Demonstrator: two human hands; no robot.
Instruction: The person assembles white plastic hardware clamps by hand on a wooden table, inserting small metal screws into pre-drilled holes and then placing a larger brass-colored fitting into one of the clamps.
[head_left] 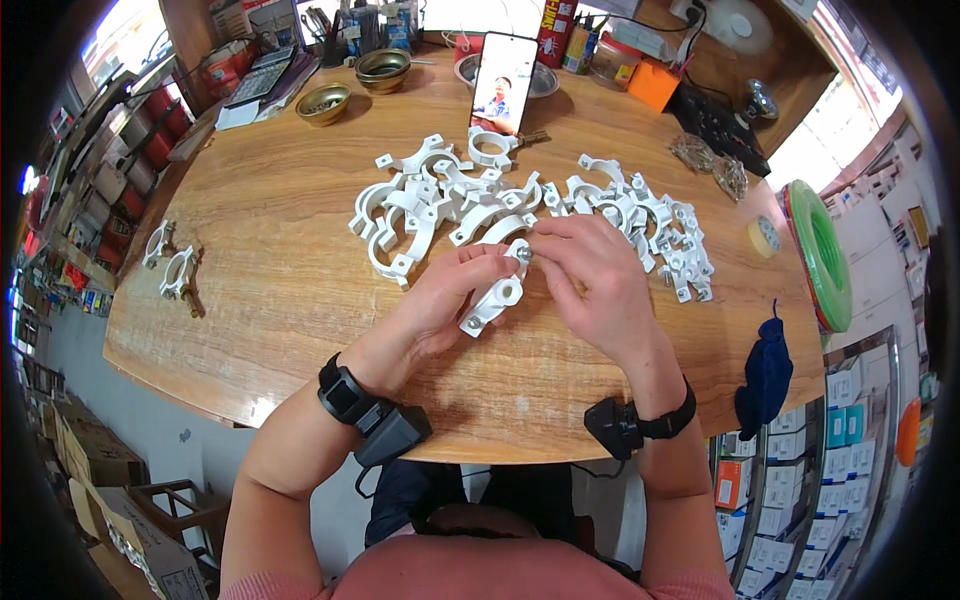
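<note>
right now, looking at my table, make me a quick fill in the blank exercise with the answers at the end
1. The left hand grips a clamp whose colour is ____.
2. Both wrist straps are ____ in colour.
3. As seen in the picture, the orange box is to the ____ of the phone.
4. Near the left edge of the table, ____ other clamps lie apart from the pile.

Missing words: white; black; right; two.
</note>
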